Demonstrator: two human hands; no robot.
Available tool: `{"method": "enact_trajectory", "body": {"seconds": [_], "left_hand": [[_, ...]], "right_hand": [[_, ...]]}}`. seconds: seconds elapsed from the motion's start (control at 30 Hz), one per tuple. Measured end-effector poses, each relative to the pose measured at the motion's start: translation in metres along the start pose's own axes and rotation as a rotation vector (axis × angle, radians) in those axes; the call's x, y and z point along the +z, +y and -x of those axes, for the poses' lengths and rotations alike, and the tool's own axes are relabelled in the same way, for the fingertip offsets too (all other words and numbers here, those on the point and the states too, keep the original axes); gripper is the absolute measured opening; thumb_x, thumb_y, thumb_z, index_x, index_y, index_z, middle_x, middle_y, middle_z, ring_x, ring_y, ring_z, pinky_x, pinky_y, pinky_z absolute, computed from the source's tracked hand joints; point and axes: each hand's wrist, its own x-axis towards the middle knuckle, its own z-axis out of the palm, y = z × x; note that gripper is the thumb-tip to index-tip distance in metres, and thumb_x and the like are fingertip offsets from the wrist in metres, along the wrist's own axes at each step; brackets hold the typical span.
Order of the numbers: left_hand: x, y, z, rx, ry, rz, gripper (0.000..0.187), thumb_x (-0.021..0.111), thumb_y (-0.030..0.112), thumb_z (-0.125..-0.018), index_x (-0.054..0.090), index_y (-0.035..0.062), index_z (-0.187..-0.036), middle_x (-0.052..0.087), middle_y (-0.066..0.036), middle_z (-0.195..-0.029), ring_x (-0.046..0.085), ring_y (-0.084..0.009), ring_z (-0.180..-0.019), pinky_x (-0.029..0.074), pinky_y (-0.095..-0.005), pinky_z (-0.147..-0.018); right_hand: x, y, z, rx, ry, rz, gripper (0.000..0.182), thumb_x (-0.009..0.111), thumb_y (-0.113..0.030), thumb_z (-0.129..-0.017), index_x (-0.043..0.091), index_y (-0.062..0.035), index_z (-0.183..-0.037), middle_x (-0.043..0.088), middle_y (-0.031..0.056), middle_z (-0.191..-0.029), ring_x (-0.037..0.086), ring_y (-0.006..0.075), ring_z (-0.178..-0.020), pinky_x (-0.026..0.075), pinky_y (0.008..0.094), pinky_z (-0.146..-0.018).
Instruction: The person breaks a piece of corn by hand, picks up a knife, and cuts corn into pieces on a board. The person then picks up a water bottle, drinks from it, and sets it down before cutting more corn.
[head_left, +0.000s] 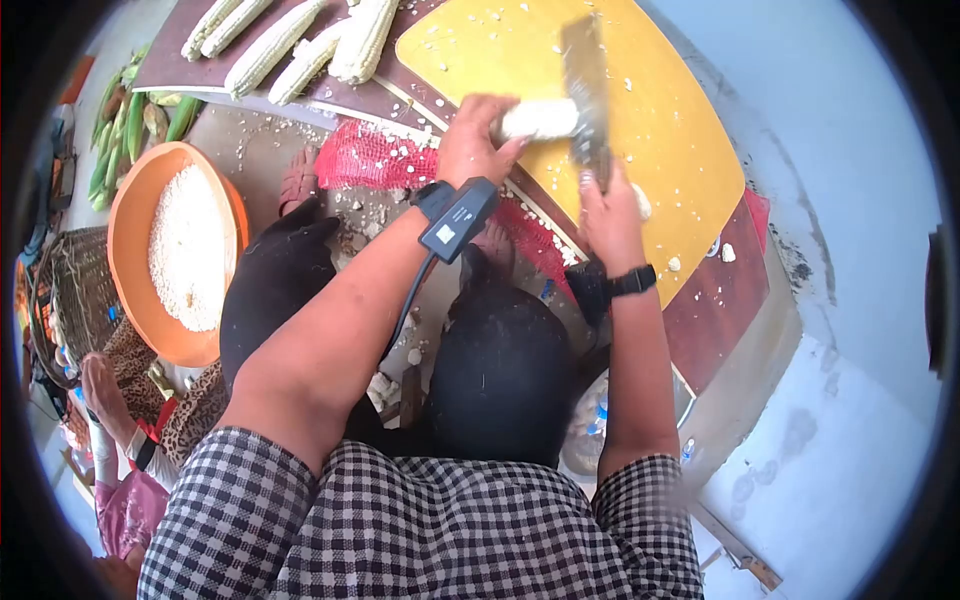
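My left hand point(478, 140) is closed around one end of a pale corn cob point(540, 120), which lies sideways over the edge of a yellow board point(680, 130). In my right hand point(610, 215) is the handle of a cleaver point(586, 85). Its broad blade stands at the cob's right end, slightly smeared by motion. Bits of corn are scattered over the board. Several whole husked ears of corn point(270, 50) lie on the dark red table point(160, 65) at the upper left.
An orange basin point(130, 290) of loose kernels point(190, 245) stands on the floor at left, near a woven basket point(85, 280). Green husks point(120, 130) lie behind it. Another person's hand point(105, 395) shows at lower left. A white wall point(850, 150) rises at right.
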Motion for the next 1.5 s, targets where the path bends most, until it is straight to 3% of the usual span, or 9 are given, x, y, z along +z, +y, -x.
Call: {"method": "enact_trajectory", "body": {"seconds": [0.17, 0.5, 0.73, 0.83, 0.93, 1.03, 1.2, 1.4, 1.5], "left_hand": [[0.005, -0.02, 0.005, -0.093, -0.118, -0.12, 0.054, 0.074, 0.005, -0.074, 0.059, 0.011, -0.126, 0.059, -0.013, -0.119, 0.06, -0.0307, -0.107, 0.049, -0.0366, -0.091], [-0.003, 0.01, -0.009, 0.105, 0.031, 0.0, 0.056, 0.073, -0.001, -0.073, 0.058, 0.0106, -0.126, 0.058, -0.013, -0.121, 0.06, -0.0291, -0.108, 0.048, -0.0339, -0.091], [0.013, -0.03, 0.012, -0.05, -0.121, -0.119, 0.056, 0.075, 0.002, -0.072, 0.059, 0.0127, -0.125, 0.054, -0.013, -0.119, 0.061, -0.0308, -0.1, 0.051, -0.0355, -0.089], [0.012, -0.025, 0.007, -0.108, -0.114, -0.126, 0.057, 0.076, 0.004, -0.072, 0.058, 0.0116, -0.126, 0.051, -0.013, -0.115, 0.061, -0.032, -0.094, 0.052, -0.0373, -0.085], [0.004, -0.016, 0.008, -0.076, -0.134, -0.144, 0.054, 0.075, 0.005, -0.073, 0.057, 0.0077, -0.124, 0.052, -0.014, -0.115, 0.061, -0.0331, -0.096, 0.052, -0.0403, -0.083], [0.002, -0.007, 0.004, -0.17, -0.057, -0.131, 0.051, 0.077, 0.007, -0.072, 0.059, 0.0092, -0.119, 0.056, -0.014, -0.113, 0.062, -0.0317, -0.099, 0.051, -0.0374, -0.085], [0.01, -0.023, -0.003, -0.119, 0.013, -0.092, 0.05, 0.078, 0.008, -0.071, 0.059, 0.0039, -0.116, 0.058, -0.016, -0.115, 0.061, -0.032, -0.103, 0.05, -0.0373, -0.09], [0.013, -0.021, -0.004, -0.102, 0.024, -0.008, 0.051, 0.077, 0.007, -0.073, 0.06, 0.0059, -0.121, 0.058, -0.016, -0.116, 0.061, -0.0305, -0.102, 0.05, -0.0358, -0.09], [0.009, -0.02, -0.003, -0.131, -0.001, 0.051, 0.049, 0.075, 0.006, -0.074, 0.062, 0.0067, -0.121, 0.058, -0.016, -0.116, 0.061, -0.0293, -0.103, 0.05, -0.035, -0.089]], "right_hand": [[0.005, 0.019, -0.012, 0.077, -0.117, 0.022, 0.035, 0.057, -0.012, -0.091, 0.051, 0.0025, -0.122, 0.065, 0.0274, -0.091, 0.064, 0.0416, -0.09, 0.05, 0.0438, -0.078], [-0.018, -0.024, -0.008, -0.031, -0.009, -0.023, 0.034, 0.057, -0.014, -0.092, 0.052, 0.001, -0.122, 0.065, 0.0244, -0.079, 0.065, 0.039, -0.072, 0.05, 0.0431, -0.065], [0.007, 0.022, -0.017, 0.094, -0.187, 0.093, 0.035, 0.057, -0.012, -0.09, 0.051, 0.0005, -0.123, 0.066, 0.0254, -0.089, 0.063, 0.0438, -0.087, 0.05, 0.0448, -0.077], [0.012, 0.03, -0.016, 0.09, -0.103, 0.051, 0.033, 0.056, -0.012, -0.091, 0.052, 0.0004, -0.122, 0.066, 0.0186, -0.08, 0.065, 0.0346, -0.072, 0.051, 0.0403, -0.065], [0.002, 0.02, -0.019, 0.427, -0.172, -0.249, 0.031, 0.056, -0.012, -0.092, 0.053, 0.0006, -0.12, 0.061, 0.0114, -0.07, 0.059, 0.0202, -0.055, 0.047, 0.0339, -0.052], [-0.001, 0.028, -0.014, 0.318, -0.125, -0.228, 0.033, 0.056, -0.013, -0.093, 0.053, 0.0, -0.123, 0.057, 0.007, -0.067, 0.05, 0.0105, -0.048, 0.042, 0.0303, -0.045], [-0.015, -0.02, -0.002, 0.142, -0.006, -0.152, 0.03, 0.057, -0.013, -0.093, 0.055, 0.0014, -0.119, 0.062, 0.0095, -0.073, 0.059, 0.0182, -0.064, 0.047, 0.033, -0.061], [-0.014, -0.037, 0.006, -0.15, 0.023, 0.054, 0.03, 0.058, -0.013, -0.093, 0.055, 0.002, -0.119, 0.062, 0.0109, -0.073, 0.058, 0.0176, -0.062, 0.047, 0.0323, -0.06], [-0.031, -0.077, 0.012, 0.001, 0.116, -0.181, 0.028, 0.057, -0.014, -0.094, 0.055, 0.0026, -0.117, 0.063, 0.0132, -0.073, 0.059, 0.0217, -0.062, 0.047, 0.0344, -0.059]]}}
